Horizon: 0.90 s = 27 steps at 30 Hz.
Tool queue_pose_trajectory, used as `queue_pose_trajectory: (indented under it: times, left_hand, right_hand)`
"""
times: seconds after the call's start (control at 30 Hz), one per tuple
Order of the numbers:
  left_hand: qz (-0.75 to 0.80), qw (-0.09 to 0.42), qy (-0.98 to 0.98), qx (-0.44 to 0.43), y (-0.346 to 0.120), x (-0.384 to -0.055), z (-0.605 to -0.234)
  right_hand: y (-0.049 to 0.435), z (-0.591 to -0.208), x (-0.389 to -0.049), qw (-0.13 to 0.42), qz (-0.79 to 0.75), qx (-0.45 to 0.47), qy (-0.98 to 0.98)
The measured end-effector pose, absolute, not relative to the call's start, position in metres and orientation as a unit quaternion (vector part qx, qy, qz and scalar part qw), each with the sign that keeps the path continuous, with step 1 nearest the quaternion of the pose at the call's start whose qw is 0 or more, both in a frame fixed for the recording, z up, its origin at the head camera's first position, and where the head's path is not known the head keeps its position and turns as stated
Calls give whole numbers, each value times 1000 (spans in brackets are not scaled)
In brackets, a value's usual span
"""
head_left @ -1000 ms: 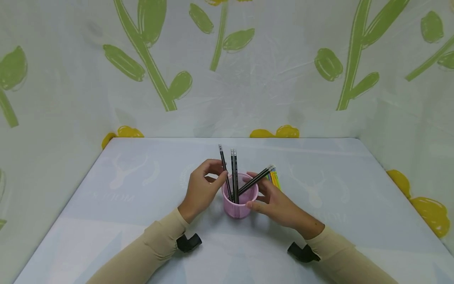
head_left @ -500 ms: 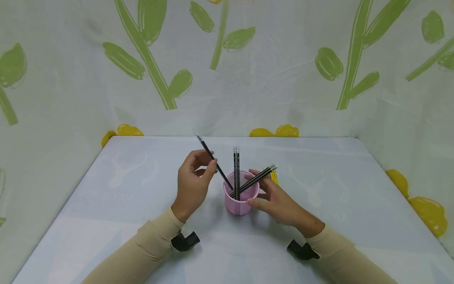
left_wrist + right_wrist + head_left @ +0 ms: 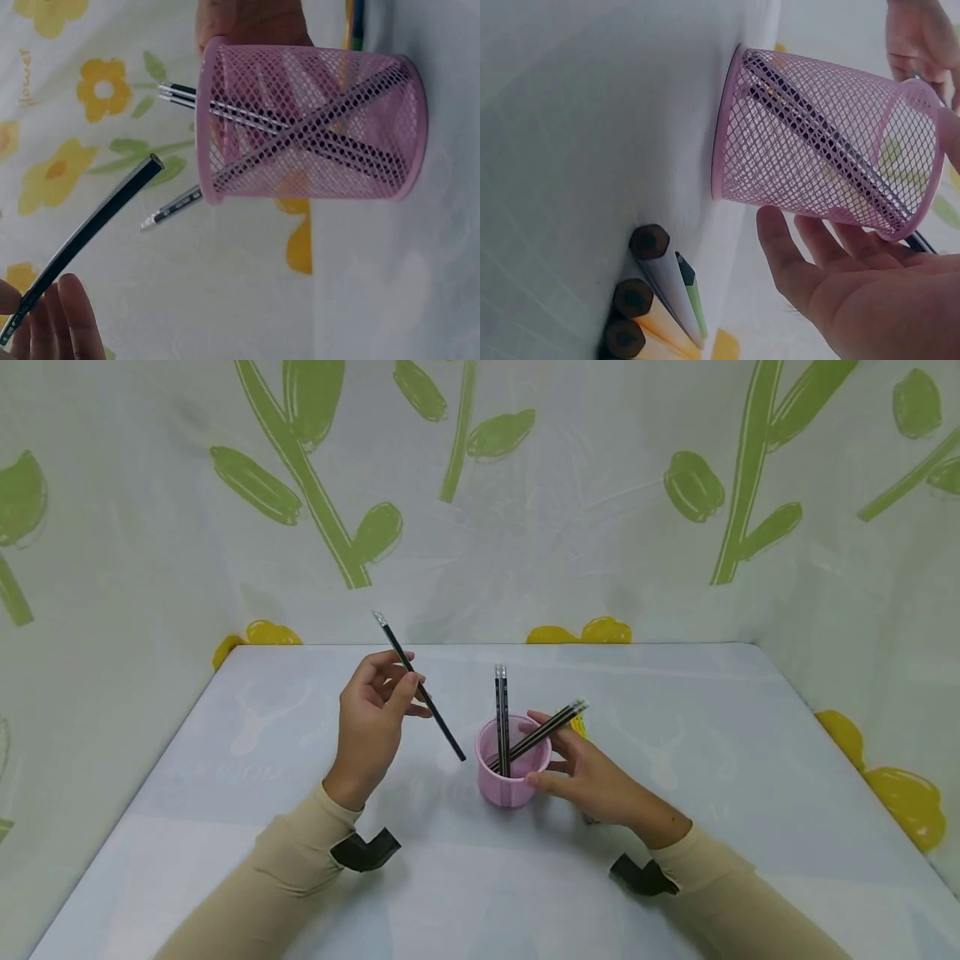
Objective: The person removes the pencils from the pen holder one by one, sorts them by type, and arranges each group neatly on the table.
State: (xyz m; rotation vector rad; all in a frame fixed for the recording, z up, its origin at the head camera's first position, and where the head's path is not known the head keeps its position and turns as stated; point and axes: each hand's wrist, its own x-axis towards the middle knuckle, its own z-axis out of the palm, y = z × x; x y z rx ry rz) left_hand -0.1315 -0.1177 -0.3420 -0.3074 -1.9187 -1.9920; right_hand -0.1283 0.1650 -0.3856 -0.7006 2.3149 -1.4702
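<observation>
My left hand [image 3: 369,714] pinches a black pencil [image 3: 441,723] between thumb and fingers, left of the pink mesh pencil cup [image 3: 504,792]. The pencil slants, its silvery end up and its lower end in the air just beside the cup's rim. With thumb and fingers round its right side, my right hand [image 3: 600,789] holds the cup, which stands upright on the table. Inside it are several more black pencils: an upright pair [image 3: 502,693] and others [image 3: 551,727] leaning right over the rim. The left wrist view shows them crossing behind the mesh [image 3: 307,127].
Several coloured pencils [image 3: 577,724] lie on the white table [image 3: 480,893], partly hidden by my right hand. The right wrist view shows orange [image 3: 664,319], greyish [image 3: 671,277] and green ones near the cup's base. A wall with printed plants [image 3: 570,543] rises behind the table.
My left hand has drawn the black pencil up and left out of the cup, and its lower end is now clear of the rim. The right hand keeps its hold on the cup.
</observation>
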Motion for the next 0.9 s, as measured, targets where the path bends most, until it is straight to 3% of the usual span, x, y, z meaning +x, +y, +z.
queue_pose_trajectory:
  times: [0.47,0.9]
  left_hand:
    - [-570,-36,-819,-63,-142,-146,-366]
    - [-476,-123,-870,-42,-150,-157,-389]
  right_hand:
    - [170,-385,-132,161,-518,-251,802]
    - [172,-385,-133,167,-528,-248,795]
